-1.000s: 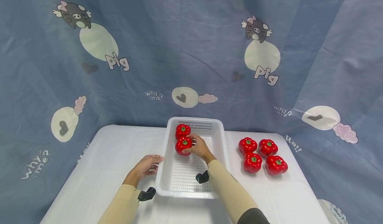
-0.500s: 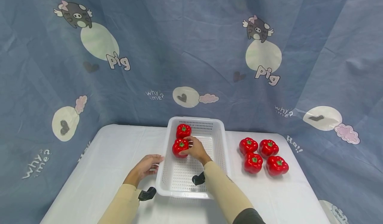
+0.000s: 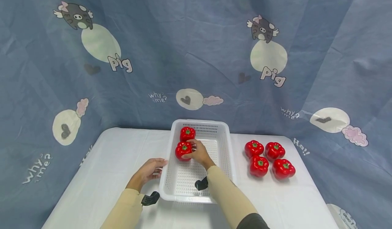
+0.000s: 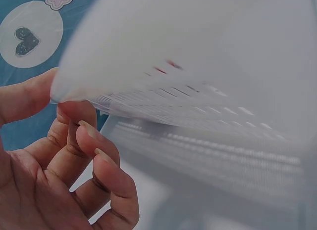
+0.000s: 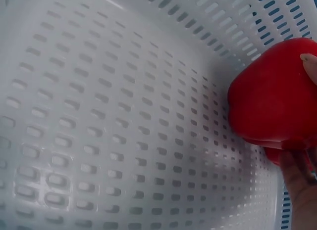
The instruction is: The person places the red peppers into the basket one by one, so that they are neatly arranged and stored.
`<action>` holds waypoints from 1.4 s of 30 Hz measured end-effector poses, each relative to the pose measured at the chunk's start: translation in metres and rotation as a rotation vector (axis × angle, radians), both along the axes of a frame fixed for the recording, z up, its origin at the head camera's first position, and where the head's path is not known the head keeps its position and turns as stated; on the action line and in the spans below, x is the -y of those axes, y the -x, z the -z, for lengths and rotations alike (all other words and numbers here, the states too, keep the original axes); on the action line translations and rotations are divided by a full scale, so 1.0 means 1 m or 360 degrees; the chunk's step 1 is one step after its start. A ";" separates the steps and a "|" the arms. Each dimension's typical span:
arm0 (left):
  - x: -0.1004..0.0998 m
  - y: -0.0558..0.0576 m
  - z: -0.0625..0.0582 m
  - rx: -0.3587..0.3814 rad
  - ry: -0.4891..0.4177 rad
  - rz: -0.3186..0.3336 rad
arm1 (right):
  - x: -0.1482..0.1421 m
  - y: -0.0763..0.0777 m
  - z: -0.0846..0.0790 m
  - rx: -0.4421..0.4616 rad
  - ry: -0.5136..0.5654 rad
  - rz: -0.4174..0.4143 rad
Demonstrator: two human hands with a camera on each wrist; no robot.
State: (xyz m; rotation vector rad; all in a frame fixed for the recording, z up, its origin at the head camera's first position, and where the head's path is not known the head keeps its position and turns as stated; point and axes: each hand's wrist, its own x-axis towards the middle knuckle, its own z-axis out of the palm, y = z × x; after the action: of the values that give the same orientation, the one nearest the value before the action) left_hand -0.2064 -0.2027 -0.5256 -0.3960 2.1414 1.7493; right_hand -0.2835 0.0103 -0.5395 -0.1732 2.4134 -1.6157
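A white perforated plastic basket (image 3: 196,199) stands on the table. My left hand (image 3: 149,170) pinches its left rim (image 4: 74,86) between the thumb and a bent finger, the other fingers curled below. Inside the basket, my right hand (image 3: 200,154) holds a red bell pepper (image 3: 183,150) near the left wall, thumb and fingers on its sides. Just behind it sits another red bell pepper (image 3: 187,133), in the far left corner. In the right wrist view the held pepper (image 5: 277,99) is close to the basket floor; whether it touches is unclear.
To the right of the basket, several red bell peppers (image 3: 258,166) stand in a cluster on the white-covered table (image 3: 122,147). A blue printed curtain (image 3: 153,52) hangs behind and beside the table.
My right hand has carried its bell pepper a little left and toward me, nearer the basket's left wall. My left hand stays at the rim.
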 end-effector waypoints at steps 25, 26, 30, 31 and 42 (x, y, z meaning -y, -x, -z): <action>0.004 0.001 0.003 0.0038 -0.0012 0.0024 | -0.018 -0.003 -0.020 -0.0041 0.0043 -0.0022; 0.004 0.001 0.004 0.0034 -0.0014 0.0017 | -0.020 -0.003 -0.021 -0.0041 0.0049 -0.0027; 0.003 0.003 0.003 0.0041 -0.0022 -0.0008 | -0.034 -0.002 -0.025 -0.0050 0.0054 -0.0069; 0.003 0.003 0.003 0.0039 -0.0025 -0.0005 | -0.037 -0.002 -0.026 -0.0051 0.0053 -0.0083; 0.002 0.005 0.002 0.0025 -0.0023 0.0012 | -0.075 -0.016 -0.038 -0.0096 0.0059 -0.0193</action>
State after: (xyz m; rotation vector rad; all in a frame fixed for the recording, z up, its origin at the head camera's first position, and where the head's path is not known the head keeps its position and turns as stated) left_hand -0.2112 -0.2047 -0.5273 -0.3957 2.1154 1.7508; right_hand -0.2676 0.0850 -0.5013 -0.3721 2.3674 -1.6243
